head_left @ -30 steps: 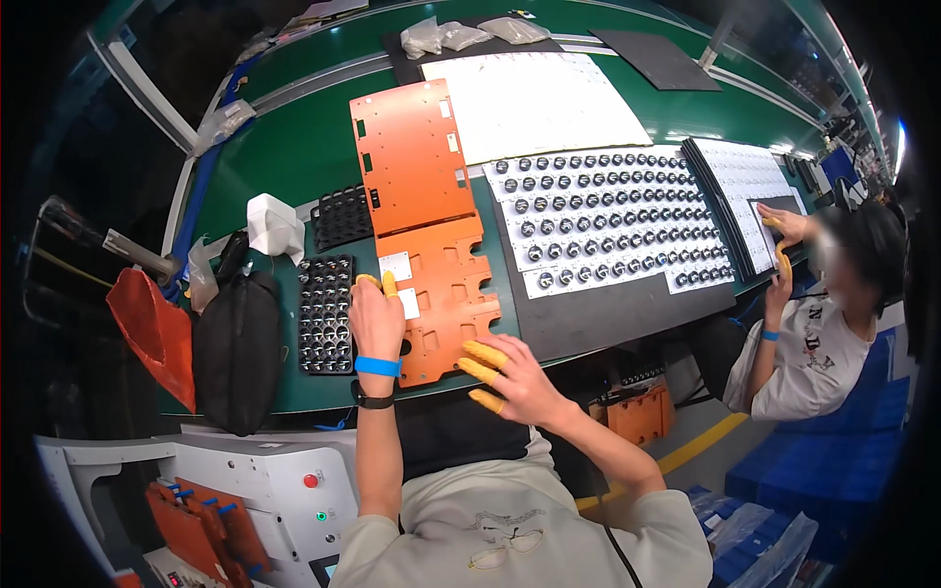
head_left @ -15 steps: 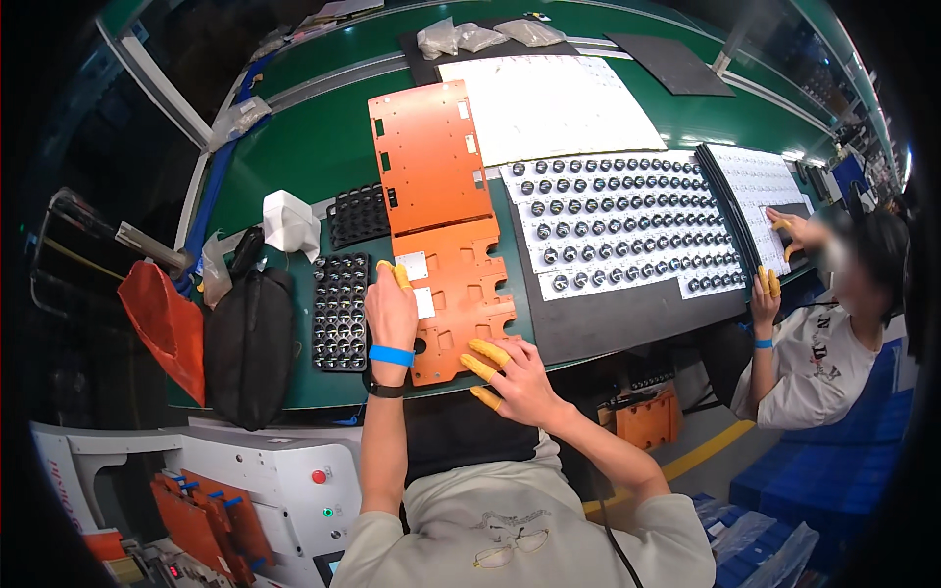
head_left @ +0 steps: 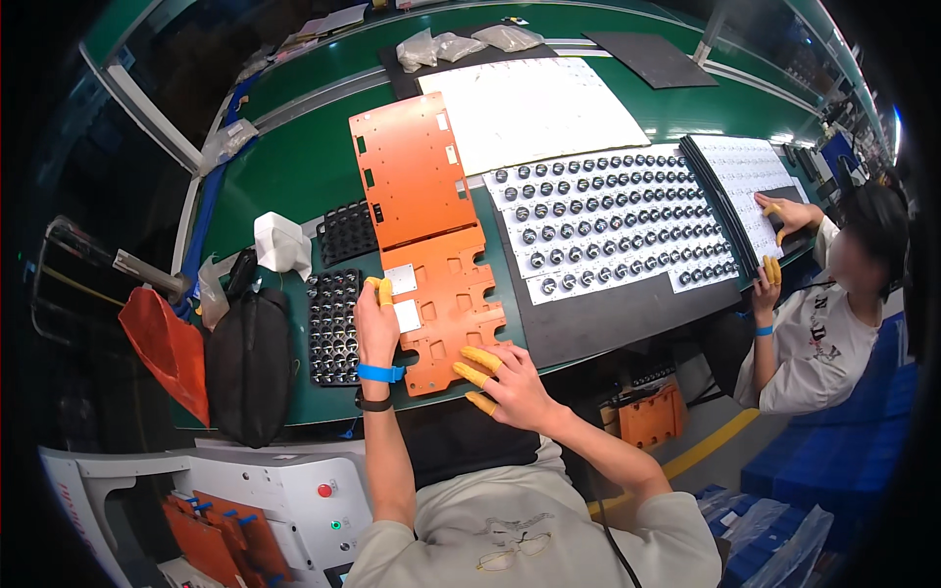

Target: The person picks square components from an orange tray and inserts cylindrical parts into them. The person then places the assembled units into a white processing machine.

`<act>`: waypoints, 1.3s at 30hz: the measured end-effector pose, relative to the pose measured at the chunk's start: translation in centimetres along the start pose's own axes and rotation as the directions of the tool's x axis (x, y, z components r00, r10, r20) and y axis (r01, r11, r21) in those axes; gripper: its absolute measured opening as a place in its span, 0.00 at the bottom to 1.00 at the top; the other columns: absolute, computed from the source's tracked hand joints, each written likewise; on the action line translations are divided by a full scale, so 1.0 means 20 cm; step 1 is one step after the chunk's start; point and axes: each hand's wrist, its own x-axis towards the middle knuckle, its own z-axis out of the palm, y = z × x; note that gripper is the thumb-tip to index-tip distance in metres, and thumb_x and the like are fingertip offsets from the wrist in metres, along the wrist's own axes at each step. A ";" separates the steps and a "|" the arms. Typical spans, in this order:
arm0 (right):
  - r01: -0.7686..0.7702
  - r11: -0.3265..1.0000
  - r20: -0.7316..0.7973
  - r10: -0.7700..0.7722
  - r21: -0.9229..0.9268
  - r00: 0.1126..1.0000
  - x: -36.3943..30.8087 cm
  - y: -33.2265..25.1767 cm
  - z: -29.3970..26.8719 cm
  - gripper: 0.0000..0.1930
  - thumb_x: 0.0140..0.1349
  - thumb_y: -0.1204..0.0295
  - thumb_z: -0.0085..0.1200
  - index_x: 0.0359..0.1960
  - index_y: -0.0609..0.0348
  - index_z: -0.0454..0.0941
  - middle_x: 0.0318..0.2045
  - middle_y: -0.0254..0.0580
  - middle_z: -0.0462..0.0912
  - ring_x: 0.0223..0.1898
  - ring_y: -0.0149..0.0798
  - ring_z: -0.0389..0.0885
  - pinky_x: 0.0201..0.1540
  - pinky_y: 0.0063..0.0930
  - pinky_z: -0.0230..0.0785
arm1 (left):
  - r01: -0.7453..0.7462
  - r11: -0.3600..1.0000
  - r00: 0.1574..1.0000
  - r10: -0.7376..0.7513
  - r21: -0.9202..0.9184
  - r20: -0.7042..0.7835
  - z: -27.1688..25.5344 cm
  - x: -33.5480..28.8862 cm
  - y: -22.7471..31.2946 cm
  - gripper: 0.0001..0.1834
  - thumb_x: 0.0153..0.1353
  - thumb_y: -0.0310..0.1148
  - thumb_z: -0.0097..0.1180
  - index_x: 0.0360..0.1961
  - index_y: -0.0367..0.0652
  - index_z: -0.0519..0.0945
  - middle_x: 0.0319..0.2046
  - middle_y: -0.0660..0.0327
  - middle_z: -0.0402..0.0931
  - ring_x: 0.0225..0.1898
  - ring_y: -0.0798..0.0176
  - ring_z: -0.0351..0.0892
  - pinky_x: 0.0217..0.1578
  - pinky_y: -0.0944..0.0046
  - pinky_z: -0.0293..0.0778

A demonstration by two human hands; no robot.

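An orange hinged fixture [head_left: 453,328] lies unfolded on the green bench, its lid [head_left: 410,174] laid back on the far side. Two small white square plates [head_left: 407,316] sit along the left edge of its near half. My left hand [head_left: 375,323], with yellow finger covers, is closed at that edge beside the plates; what its fingers hold, if anything, is hidden. Over the near right corner of the fixture, my right hand [head_left: 515,387] has its yellow-covered fingers spread. A black tray [head_left: 333,328] of round, shiny lens-like parts stands just left of my left hand.
Rows of black round parts on white boards [head_left: 608,220] cover a dark mat [head_left: 627,318] to the right. Behind are a white sheet [head_left: 534,108] and another black tray [head_left: 346,233]. A black bag [head_left: 250,367] hangs over the left edge. A co-worker [head_left: 823,338] works at far right.
The whole view has shifted a little, so the bench appears slightly further left. Both my hands keep nearly the same places on the fixture. The co-worker's upper hand has moved slightly over the boards.
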 end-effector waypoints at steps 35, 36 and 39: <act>-0.096 0.932 -0.246 0.190 0.349 0.950 0.05 -0.01 -0.09 0.21 0.53 0.76 0.66 0.50 0.60 0.80 0.48 0.44 0.82 0.50 0.49 0.78 0.56 0.41 0.67 | 0.699 -0.121 0.715 0.144 -0.705 0.684 -0.20 -0.21 0.30 0.10 0.72 0.34 0.47 0.48 0.43 0.76 0.33 0.63 0.76 0.26 0.70 0.69 0.22 0.70 0.63; -0.073 0.941 -0.315 0.183 0.331 0.931 0.07 0.01 -0.12 0.19 0.53 0.76 0.66 0.49 0.60 0.80 0.45 0.43 0.83 0.46 0.49 0.80 0.52 0.40 0.69 | 0.768 -0.357 0.632 0.296 -0.531 0.716 -0.14 -0.29 0.24 0.12 0.70 0.33 0.48 0.51 0.44 0.76 0.35 0.63 0.75 0.27 0.70 0.70 0.21 0.70 0.62; -0.152 0.914 -0.414 0.313 0.376 0.855 0.15 -0.01 -0.23 0.18 0.52 0.75 0.67 0.46 0.60 0.81 0.43 0.45 0.83 0.41 0.49 0.80 0.44 0.37 0.72 | 0.750 -0.528 0.554 0.171 -0.399 0.815 -0.01 -0.50 0.33 0.17 0.67 0.34 0.50 0.56 0.43 0.73 0.36 0.62 0.73 0.28 0.68 0.68 0.20 0.70 0.61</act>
